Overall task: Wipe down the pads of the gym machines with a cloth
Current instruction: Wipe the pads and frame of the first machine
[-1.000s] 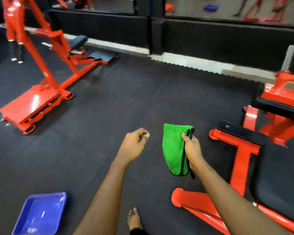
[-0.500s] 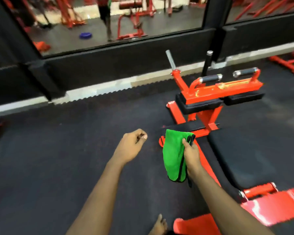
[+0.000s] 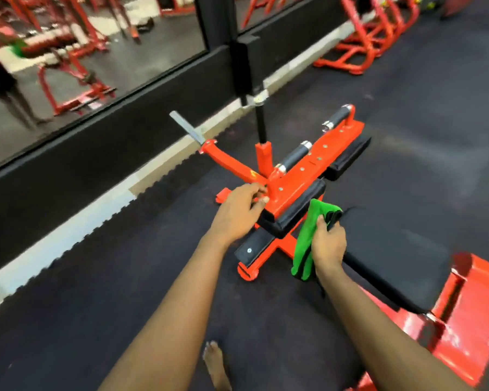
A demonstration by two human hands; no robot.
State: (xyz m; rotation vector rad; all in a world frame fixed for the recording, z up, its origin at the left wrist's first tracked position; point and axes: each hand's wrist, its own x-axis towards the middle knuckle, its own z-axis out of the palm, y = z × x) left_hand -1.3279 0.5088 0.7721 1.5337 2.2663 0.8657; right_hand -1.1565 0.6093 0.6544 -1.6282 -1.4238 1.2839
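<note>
Since half a second ago our left hand has reached the red frame, fingers curled at its end (gripping or merely touching, we cannot tell). Our right hand pinches the folded green cloth, which hangs just beside the knee pad. We judge its loose folds could snag the frame. We see no container.

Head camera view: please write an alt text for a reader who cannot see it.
A person's right hand holds a folded green cloth beside the black pad of a red gym machine, while the left hand reaches the end of its frame. The machine stands on a dark floor beside a wall mirror.
</note>
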